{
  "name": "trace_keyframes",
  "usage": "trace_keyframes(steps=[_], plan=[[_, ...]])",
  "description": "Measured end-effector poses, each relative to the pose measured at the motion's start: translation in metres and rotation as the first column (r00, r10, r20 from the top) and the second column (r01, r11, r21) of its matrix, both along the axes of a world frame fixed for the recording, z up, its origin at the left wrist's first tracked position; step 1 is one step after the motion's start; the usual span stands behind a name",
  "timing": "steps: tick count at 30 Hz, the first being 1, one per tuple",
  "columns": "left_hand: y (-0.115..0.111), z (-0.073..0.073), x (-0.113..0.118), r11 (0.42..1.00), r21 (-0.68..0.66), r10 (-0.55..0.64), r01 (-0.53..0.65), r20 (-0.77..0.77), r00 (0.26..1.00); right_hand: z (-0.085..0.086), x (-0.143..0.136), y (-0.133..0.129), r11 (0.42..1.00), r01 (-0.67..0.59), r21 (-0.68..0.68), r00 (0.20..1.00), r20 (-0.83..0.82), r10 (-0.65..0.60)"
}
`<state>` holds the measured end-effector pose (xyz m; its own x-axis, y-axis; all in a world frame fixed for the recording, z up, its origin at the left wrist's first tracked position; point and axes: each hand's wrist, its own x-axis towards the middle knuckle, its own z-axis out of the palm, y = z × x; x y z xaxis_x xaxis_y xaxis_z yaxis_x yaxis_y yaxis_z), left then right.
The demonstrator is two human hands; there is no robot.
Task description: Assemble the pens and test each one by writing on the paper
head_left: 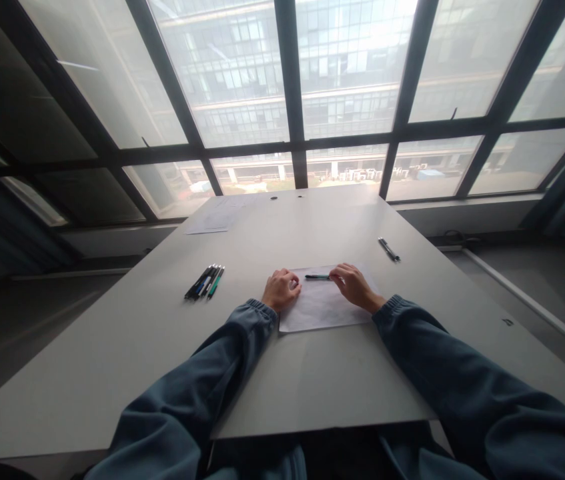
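A white sheet of paper [326,308] lies on the white table in front of me. My left hand [281,289] rests at its left edge, fingers curled, and I cannot make out anything in them. Near the top of the sheet a dark pen with a teal part [316,277] lies crosswise, pointing left. The fingertips of my right hand [353,285] are closed on its right end. The sheet shows no marks that I can make out.
Several pens [204,283] lie side by side on the table [162,373] to the left. Dark pens [389,249] lie to the right. More papers [217,215] are at the far left, near the windows.
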<state>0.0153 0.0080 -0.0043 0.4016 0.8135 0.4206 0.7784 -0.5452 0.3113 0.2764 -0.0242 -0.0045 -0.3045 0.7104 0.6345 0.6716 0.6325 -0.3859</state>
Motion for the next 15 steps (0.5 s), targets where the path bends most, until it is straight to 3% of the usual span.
trace_keyframes(steps=[7, 15], plan=[[0.0043, -0.0018, 0.0003, 0.996, 0.023, -0.090, 0.088, 0.104, 0.990, 0.0017, -0.0005, -0.0012, 1.000, -0.005, -0.001, 1.000, 0.007, 0.005], [0.0019, 0.0001, 0.0077, 0.966, 0.131, -0.253, 0.223, 0.294, 0.922, 0.0023, -0.0020, -0.0023, 1.000, -0.012, -0.003, 1.000, 0.028, 0.012]])
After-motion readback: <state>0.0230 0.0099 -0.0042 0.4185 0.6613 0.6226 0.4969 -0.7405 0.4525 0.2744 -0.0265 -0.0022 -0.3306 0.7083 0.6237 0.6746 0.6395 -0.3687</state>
